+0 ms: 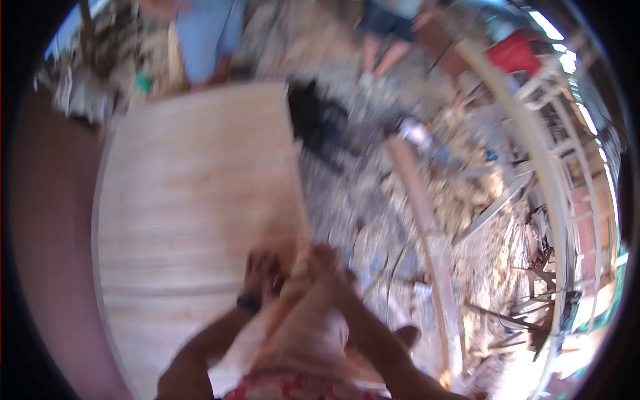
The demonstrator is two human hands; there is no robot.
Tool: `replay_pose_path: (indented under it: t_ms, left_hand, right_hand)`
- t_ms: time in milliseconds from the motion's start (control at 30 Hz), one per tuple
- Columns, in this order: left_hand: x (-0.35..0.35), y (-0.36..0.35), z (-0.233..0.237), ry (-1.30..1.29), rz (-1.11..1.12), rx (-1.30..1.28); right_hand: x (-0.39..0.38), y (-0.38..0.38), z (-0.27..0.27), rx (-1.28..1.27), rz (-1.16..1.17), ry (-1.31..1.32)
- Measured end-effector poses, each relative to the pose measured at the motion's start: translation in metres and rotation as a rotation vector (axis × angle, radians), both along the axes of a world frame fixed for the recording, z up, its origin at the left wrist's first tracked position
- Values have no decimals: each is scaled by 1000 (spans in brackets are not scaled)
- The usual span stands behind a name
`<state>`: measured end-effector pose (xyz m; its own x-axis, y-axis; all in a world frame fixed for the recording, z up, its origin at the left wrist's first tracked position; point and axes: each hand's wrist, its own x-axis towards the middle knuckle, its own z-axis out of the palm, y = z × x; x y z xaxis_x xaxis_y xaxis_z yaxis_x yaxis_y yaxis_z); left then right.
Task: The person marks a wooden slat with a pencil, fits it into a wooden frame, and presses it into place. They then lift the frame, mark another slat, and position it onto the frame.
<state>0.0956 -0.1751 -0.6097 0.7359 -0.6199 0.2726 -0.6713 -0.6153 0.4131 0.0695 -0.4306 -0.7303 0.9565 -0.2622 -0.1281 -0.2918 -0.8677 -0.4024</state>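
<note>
A large pale wooden panel (200,173) lies in front of me, its right edge running down towards my body. My left hand (265,272), with a dark band at the wrist, is over the panel near that edge, its fingers smeared by motion. Beside it on the right, my right hand (323,263) is at the panel's edge, also blurred. Whether either hand holds anything is too blurred to tell.
Two people stand beyond the panel, one in blue clothing (207,40), one in dark shorts (387,23). A dark animal-like shape (317,120) is beside the panel. Long planks (427,233), a curved pole (533,133) and scattered wood pieces lie to the right.
</note>
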Motion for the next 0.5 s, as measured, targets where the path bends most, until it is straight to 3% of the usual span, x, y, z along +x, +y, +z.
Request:
replay_pose_path:
  t_ms: [33,67,133,267,333,500]
  left_hand:
    - [0,0,-2,-32,-3,12]
    - [-1,0,18,64,-3,64]
    - [-4,-4,33,81,13,96]
    - [-7,-9,45,69,18,99]
    - [-9,-8,36,46,4,75]
    - [-8,-7,35,14,-13,178]
  right_hand:
    - [0,8,-14,416,-176,-397]
    - [10,18,135,476,-187,-75]
    - [10,22,149,852,-211,-67]
    - [5,24,140,952,-7,-249]
    - [-5,26,150,695,183,-305]
    - [-12,33,148,700,103,-307]
